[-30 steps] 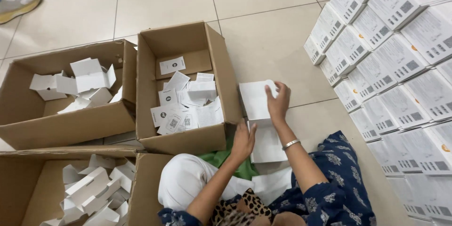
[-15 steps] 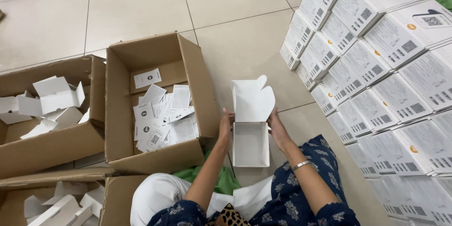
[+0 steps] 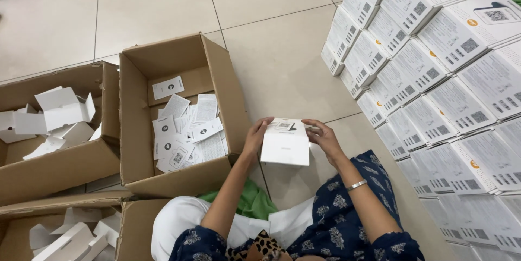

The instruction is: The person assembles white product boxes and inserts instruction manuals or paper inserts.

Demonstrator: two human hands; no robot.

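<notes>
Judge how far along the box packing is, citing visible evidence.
Done: many closed white boxes are stacked at right. In hand: the left hand and right hand hold one small white box, shut. Left: leaflets and unfolded box blanks fill the cardboard cartons.

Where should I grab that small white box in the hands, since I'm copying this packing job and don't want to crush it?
Take the small white box by its two short side walls, coming in from left and right, as the left hand and right hand do now. It is a flat-faced carton tilted toward the person, so a side grip spares the broad face and leaves the top edge free.
</notes>
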